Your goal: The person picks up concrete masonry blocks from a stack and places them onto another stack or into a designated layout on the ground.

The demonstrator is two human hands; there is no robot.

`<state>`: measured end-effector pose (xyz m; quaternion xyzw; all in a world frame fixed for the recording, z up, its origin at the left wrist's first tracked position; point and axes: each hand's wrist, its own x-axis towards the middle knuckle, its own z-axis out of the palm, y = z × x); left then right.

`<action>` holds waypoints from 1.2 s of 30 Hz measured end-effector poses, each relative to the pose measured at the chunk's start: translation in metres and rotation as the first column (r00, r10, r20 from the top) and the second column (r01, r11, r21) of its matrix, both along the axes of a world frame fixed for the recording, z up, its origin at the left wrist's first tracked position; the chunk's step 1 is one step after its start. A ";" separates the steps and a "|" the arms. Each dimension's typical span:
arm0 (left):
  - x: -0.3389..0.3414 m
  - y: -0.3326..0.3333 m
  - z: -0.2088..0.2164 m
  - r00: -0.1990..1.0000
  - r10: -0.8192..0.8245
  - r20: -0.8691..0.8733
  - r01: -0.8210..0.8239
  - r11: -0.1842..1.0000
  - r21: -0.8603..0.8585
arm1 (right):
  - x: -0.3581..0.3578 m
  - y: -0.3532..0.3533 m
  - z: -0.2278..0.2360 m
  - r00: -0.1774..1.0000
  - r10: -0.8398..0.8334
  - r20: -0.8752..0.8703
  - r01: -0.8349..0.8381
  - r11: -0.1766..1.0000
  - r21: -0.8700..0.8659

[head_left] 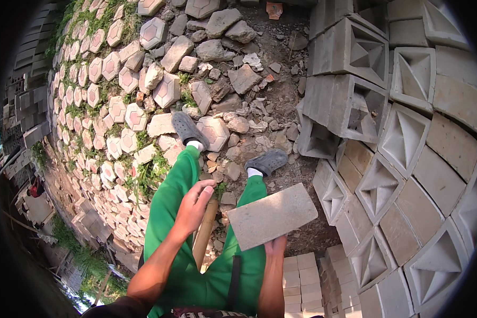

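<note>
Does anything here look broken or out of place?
Yes. Broken rubble lies strewn over the dirt by the feet, beside neat hexagonal pavers. One hollow block in the stack looks chipped open. The slab on the right hand looks whole.

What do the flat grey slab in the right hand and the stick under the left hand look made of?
Grey slab: likely cast concrete, matte and grainy, matching the patterned blocks stacked nearby. Stick: probably wood, smooth tan and rounded like a tool handle; its end is hidden.

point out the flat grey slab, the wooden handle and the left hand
flat grey slab [273,214], head view, middle of its top face
wooden handle [205,229], head view, shaft below the left hand
left hand [193,204], head view, back of the hand
</note>
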<state>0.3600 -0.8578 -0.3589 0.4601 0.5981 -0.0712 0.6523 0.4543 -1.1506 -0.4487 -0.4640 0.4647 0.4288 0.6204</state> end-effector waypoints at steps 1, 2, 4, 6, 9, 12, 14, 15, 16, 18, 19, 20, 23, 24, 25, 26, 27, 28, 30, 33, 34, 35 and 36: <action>0.004 0.025 -0.006 0.991 -0.109 0.076 0.116 0.988 -0.104 | -0.002 0.014 0.016 0.998 0.063 0.004 -0.063 0.998 -0.021; 0.016 0.047 -0.008 0.936 -0.333 0.110 0.346 0.929 -0.134 | -0.002 0.029 0.027 0.995 0.103 0.008 -0.103 0.995 -0.003; 0.033 0.083 0.003 0.822 -0.521 0.229 0.567 0.782 -0.259 | -0.003 0.062 0.044 0.999 0.041 -0.024 -0.043 0.996 -0.079; 0.012 0.089 0.011 0.831 -0.517 0.204 0.555 0.790 -0.260 | -0.012 0.104 0.058 0.963 0.257 0.081 -0.251 0.965 -0.074; -0.039 0.098 0.024 0.910 -0.354 0.217 0.393 0.903 -0.175 | -0.018 0.147 0.077 0.809 0.565 0.161 -0.543 0.824 -0.162; -0.098 0.137 0.060 0.936 -0.353 -0.011 0.342 0.914 -0.219 | -0.032 0.187 0.094 0.665 0.710 0.233 -0.682 0.704 -0.197; -0.146 0.146 0.068 0.989 -0.138 -0.051 0.125 0.971 -0.203 | -0.057 0.240 0.112 0.612 0.703 0.362 -0.721 0.684 -0.109; -0.169 0.143 0.072 0.995 -0.079 -0.056 0.069 0.984 -0.165 | -0.069 0.275 0.133 0.538 0.766 0.352 -0.779 0.611 -0.142; -0.191 0.139 0.077 0.994 0.063 -0.084 -0.075 0.987 -0.141 | -0.083 0.306 0.150 0.462 0.819 0.339 -0.825 0.538 -0.174; -0.232 0.144 0.093 0.961 0.254 -0.113 -0.264 0.961 -0.086 | -0.094 0.343 0.156 0.237 0.841 0.486 -0.922 0.352 -0.160; -0.253 0.149 0.105 0.923 0.379 -0.063 -0.384 0.913 -0.134 | -0.103 0.366 0.165 0.180 0.859 0.479 -0.942 0.291 -0.167; -0.272 0.153 0.120 0.869 0.495 -0.005 -0.489 0.856 -0.166 | -0.114 0.393 0.178 0.150 0.844 0.514 -0.958 0.253 -0.136; -0.321 0.158 0.149 0.803 0.585 0.114 -0.590 0.808 0.011 | -0.172 0.470 0.271 -0.053 0.799 0.599 -0.993 0.023 -0.118; -0.329 0.163 0.155 0.770 0.610 0.185 -0.632 0.769 0.094 | -0.176 0.483 0.298 -0.102 0.818 0.566 -0.994 -0.070 -0.079; -0.341 0.168 0.160 0.757 0.626 0.187 -0.650 0.749 0.124 | -0.189 0.498 0.320 0.067 0.782 0.620 -0.988 -0.033 0.149; -0.350 0.167 0.166 0.676 0.702 0.222 -0.733 0.672 0.108 | -0.203 0.509 0.340 0.234 0.750 0.619 -0.928 -0.017 0.372; -0.359 0.164 0.172 0.591 0.765 0.255 -0.802 0.591 0.088 | -0.192 0.520 0.320 0.457 0.806 0.376 -0.807 0.199 0.556; -0.371 0.189 0.230 0.430 0.862 0.270 -0.873 0.473 -0.121 | -0.207 0.536 0.321 0.337 0.850 0.405 -0.885 0.140 0.444; -0.377 0.190 0.226 0.337 0.915 0.222 -0.908 0.378 -0.179 | -0.220 0.551 0.261 0.300 0.785 0.543 -0.918 0.082 0.389; -0.390 0.209 0.243 0.304 0.920 0.249 -0.947 0.321 -0.028 | -0.235 0.600 0.247 0.203 0.889 0.410 -0.895 -0.002 0.446; -0.391 0.217 0.228 0.271 0.905 0.328 -0.956 0.293 -0.018 | -0.244 0.621 0.254 0.189 0.896 0.401 -0.895 -0.010 0.445; -0.394 0.219 0.239 0.172 0.940 0.295 -0.977 0.200 -0.069 | -0.259 0.637 0.258 0.137 0.920 0.368 -0.883 -0.055 0.466; -0.397 0.240 0.244 0.101 0.950 0.295 -0.982 0.142 -0.122 | -0.265 0.656 0.262 0.121 0.919 0.375 -0.877 -0.078 0.474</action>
